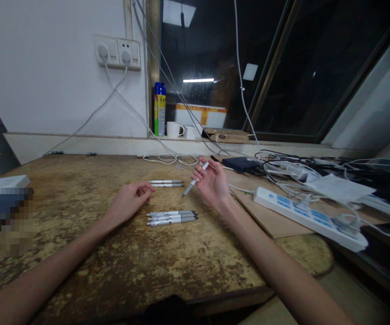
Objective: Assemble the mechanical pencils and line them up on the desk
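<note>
Right grip (211, 183) holding a pen (191, 186) over a worn bench (113, 266).
The pen slants down and left from its fingers. Left grip (132, 198) curls beside two pens (174, 185); whether it grasps them, I cannot tell. More pens (179, 220) lie between both grips, closer to the wearer.

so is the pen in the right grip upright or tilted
Tilted: the white-and-grey pen slants in the right grip, its dark tip pointing down and to the left.
</note>
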